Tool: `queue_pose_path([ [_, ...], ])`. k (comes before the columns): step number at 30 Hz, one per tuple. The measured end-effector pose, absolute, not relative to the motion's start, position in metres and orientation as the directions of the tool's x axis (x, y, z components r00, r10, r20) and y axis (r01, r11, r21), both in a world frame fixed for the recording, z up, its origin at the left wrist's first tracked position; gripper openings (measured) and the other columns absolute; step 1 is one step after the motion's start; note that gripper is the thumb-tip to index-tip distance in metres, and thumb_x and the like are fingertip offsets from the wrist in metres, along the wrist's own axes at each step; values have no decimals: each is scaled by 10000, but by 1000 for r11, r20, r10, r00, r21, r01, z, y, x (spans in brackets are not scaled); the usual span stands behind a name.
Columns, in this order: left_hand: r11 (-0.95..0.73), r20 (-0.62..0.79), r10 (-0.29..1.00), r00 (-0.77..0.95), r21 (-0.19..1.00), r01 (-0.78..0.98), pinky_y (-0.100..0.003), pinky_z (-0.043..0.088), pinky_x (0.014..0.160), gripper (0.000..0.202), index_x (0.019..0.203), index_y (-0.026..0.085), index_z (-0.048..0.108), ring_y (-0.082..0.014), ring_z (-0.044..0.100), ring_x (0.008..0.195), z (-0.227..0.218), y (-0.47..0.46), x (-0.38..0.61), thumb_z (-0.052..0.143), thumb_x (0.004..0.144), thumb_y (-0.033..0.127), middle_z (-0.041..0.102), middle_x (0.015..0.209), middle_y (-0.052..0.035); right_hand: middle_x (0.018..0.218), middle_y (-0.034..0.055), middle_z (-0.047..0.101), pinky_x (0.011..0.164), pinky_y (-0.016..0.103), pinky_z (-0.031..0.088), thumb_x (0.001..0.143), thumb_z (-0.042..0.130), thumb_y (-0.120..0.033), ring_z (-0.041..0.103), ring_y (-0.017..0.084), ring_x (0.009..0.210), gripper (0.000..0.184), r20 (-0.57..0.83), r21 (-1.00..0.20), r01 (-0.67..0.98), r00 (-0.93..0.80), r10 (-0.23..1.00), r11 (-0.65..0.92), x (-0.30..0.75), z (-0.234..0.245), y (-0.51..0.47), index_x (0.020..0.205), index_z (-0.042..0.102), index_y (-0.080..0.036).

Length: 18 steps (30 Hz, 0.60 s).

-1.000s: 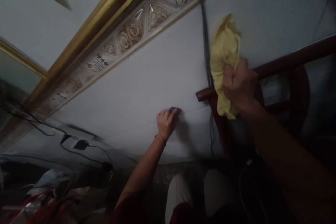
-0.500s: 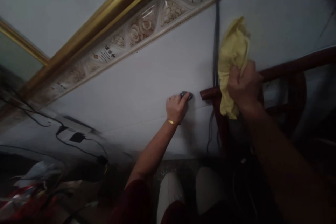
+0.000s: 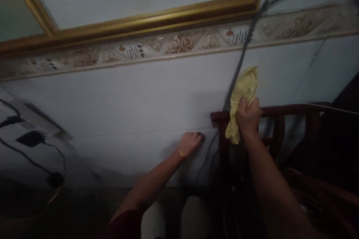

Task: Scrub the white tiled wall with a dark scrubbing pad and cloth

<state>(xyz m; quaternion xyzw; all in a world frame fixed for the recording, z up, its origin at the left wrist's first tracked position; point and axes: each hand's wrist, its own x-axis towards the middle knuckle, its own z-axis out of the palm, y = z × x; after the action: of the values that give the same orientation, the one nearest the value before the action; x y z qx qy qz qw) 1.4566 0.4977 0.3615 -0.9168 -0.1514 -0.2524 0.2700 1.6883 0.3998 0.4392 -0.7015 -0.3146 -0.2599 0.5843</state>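
Note:
My left hand [image 3: 189,145], with a yellow band at the wrist, is closed on a small dark object [image 3: 201,136] against the white tiled wall [image 3: 157,101]. Most of that object is hidden by the fingers, so its kind cannot be made out. To the right, my right hand [image 3: 249,116] grips a crumpled yellow cloth [image 3: 243,86] by its middle. One end of the cloth sticks up past the fist and the other hangs down. Behind it runs the top rail of a dark red wooden chair [image 3: 280,110], close to the wall.
Grey cables [image 3: 238,65] run down the wall behind the chair rail. A gold frame [image 3: 157,18] sits above a flowered tile border [image 3: 179,43]. At the left are black adapters [image 3: 30,139] with cords and a power strip [image 3: 45,119].
The view has turned and shifted. My left hand with the small dark object is now lower on the wall, below a tile seam. My right hand still holds the cloth near the chair rail.

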Motion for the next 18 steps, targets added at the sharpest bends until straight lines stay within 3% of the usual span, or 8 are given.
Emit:
queue_pose_path([
  [5,-762,726,177,664,-326,560,-327,356,706,303,1214,195,644,-195,574,824,394,508,1456,386,1063,241,635,880,-81,737,114,559,623,317,360,910,385,-444,566,251,681,249,749,-646,753,657,82,-123,1690,438,402,836,424,-209],
  [11,-802,624,139,769,-384,457,-323,319,656,256,1082,238,685,-177,557,757,397,504,1460,430,1057,250,607,772,-48,727,88,529,656,326,378,897,385,-450,546,242,681,237,718,-679,725,689,100,-120,1685,440,400,841,392,-220],
  [18,-757,775,140,617,-318,571,-352,289,660,283,1052,193,677,-183,560,765,393,505,1470,408,1068,279,618,767,-62,732,95,538,649,332,379,887,352,-475,542,242,683,256,730,-670,735,678,87,-106,1680,445,396,825,347,-227],
])
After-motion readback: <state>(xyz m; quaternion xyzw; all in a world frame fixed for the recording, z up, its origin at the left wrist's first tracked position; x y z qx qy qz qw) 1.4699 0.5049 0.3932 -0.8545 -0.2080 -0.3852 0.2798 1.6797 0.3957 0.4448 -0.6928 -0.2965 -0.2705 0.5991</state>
